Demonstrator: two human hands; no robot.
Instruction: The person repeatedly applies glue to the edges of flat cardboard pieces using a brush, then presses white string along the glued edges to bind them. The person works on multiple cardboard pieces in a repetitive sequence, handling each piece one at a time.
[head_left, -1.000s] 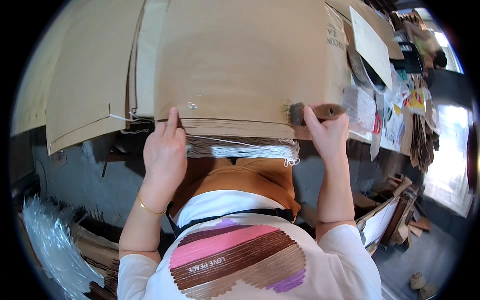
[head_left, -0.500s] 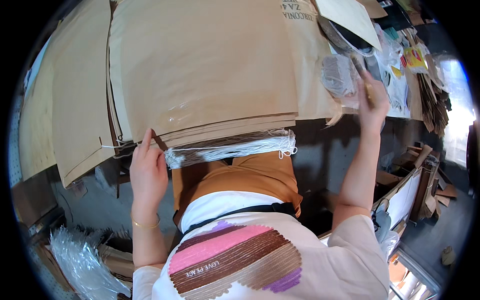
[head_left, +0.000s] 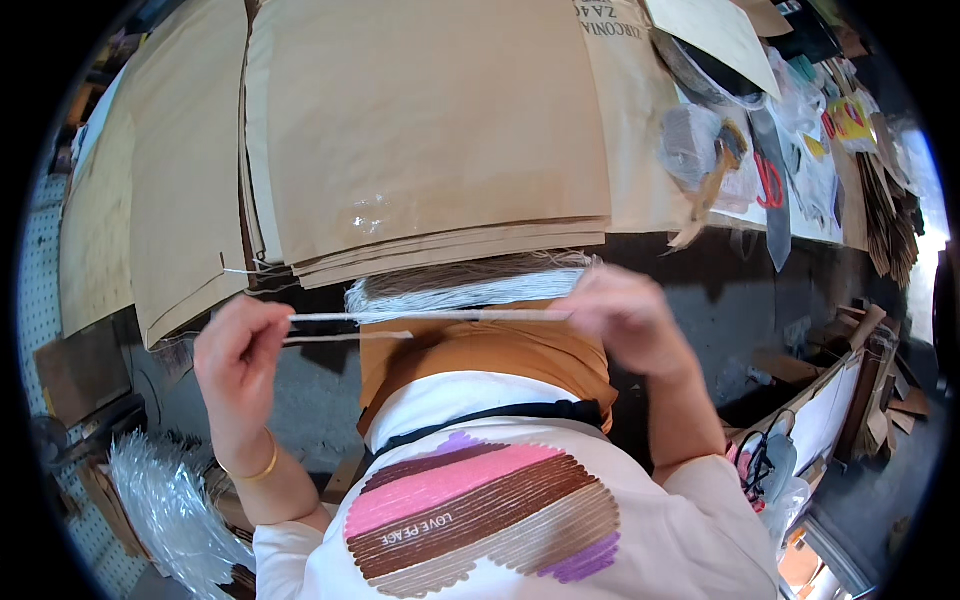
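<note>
A white cord [head_left: 430,316] is stretched nearly level between my two hands, in front of my lap. My left hand [head_left: 240,345] pinches one end, and a short tail of cord hangs back from it toward the middle. My right hand [head_left: 625,315], slightly blurred, is closed on the other end. Just beyond the cord, a bundle of white strings [head_left: 460,290] lies along the table's near edge, across my thighs. Above it is a stack of large brown paper sheets [head_left: 430,130], with a shiny wet-looking patch near its front edge.
Another brown paper stack [head_left: 185,170] lies to the left, a white cord sticking out between the stacks. At the right are a brush [head_left: 735,145], red-handled scissors [head_left: 770,180], a dark basin [head_left: 700,75] and a plastic-wrapped lump [head_left: 688,145]. Clear plastic strands [head_left: 165,515] stand at lower left.
My right hand has left the brush on the table and come down to the bundle's right end. My left hand has moved left and down from the stack's corner. A cord now spans both hands.
</note>
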